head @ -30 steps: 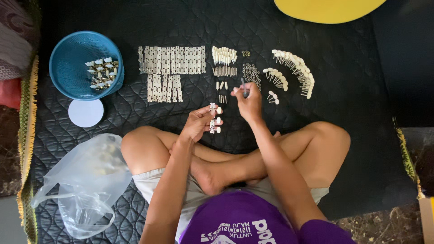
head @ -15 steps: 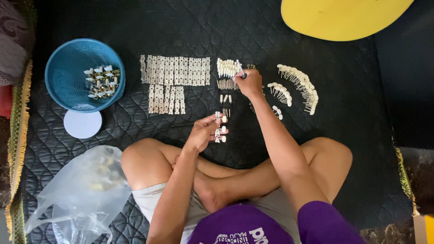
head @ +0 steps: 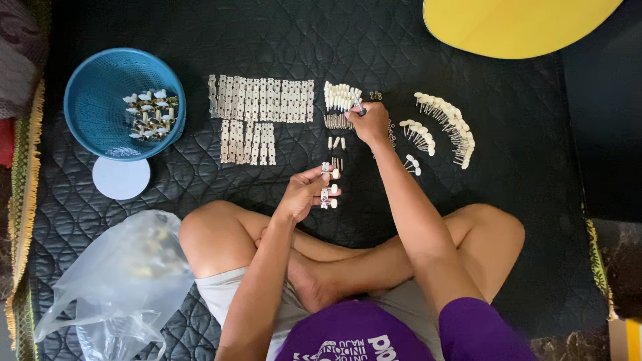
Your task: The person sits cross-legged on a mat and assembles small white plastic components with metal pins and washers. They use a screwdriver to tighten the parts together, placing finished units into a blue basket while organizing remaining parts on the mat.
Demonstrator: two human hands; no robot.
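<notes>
We sit cross-legged on a dark quilted mat (head: 468, 220) and are, by our judgement, midway through fitting small pegs into a metal strip. Our left hand (head: 304, 194) has its fingers closed around a short strip with white-knobbed pegs (head: 328, 190), held just above the mat in front of our knees. Our right hand (head: 370, 122) reaches toward the far middle of the mat, its fingers pinched on what looks like one small peg at the pile of white-capped pegs (head: 340, 98); the fingertips are partly hidden, so we cannot be sure of the grip. The next move likely calls for carrying that peg to the strip and lining it up with an open hole. Near the far left corner a blue bowl (head: 83, 93) holds a heap of finished white-and-metal pieces (head: 150, 113), a round white lid (head: 120, 177) lying just beside it. At the near left edge, a clear plastic bag (head: 120, 281) sags, its contents blurred.
</notes>
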